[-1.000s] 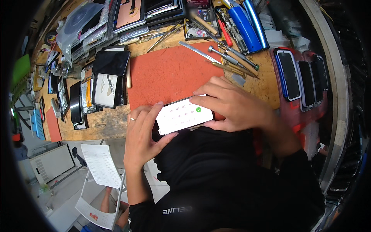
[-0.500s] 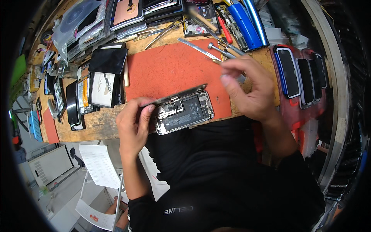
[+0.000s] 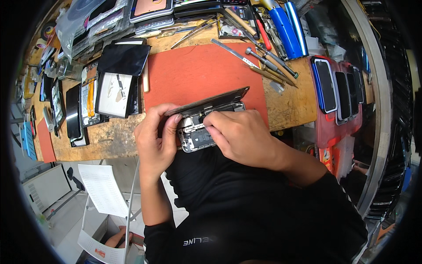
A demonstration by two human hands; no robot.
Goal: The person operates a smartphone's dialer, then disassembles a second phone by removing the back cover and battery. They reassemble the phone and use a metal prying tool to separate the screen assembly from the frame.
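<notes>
An opened phone [image 3: 198, 139] lies at the near edge of the orange-red mat [image 3: 193, 70], its dark battery and silver metal parts showing. The phone's screen panel [image 3: 215, 100] stands tilted up along the far side of the body. My left hand [image 3: 156, 132] holds the panel and the phone's left end between thumb and fingers. My right hand [image 3: 241, 134] reaches over the body, its thumb and fingertips brought together at the inner parts. Whatever those fingertips grip is hidden, and the hand covers the phone's right part.
Screwdrivers [image 3: 274, 66] and a flat metal strip [image 3: 231, 50] lie at the mat's upper right. Several phones [image 3: 325, 86] rest on a red tray at right. Disassembled devices [image 3: 116, 88] crowd the left, and a white chair [image 3: 103, 189] stands below the bench.
My right hand has moved from beside the screwdrivers down and left onto the phone's inner parts. The screen panel now stands raised further from the body.
</notes>
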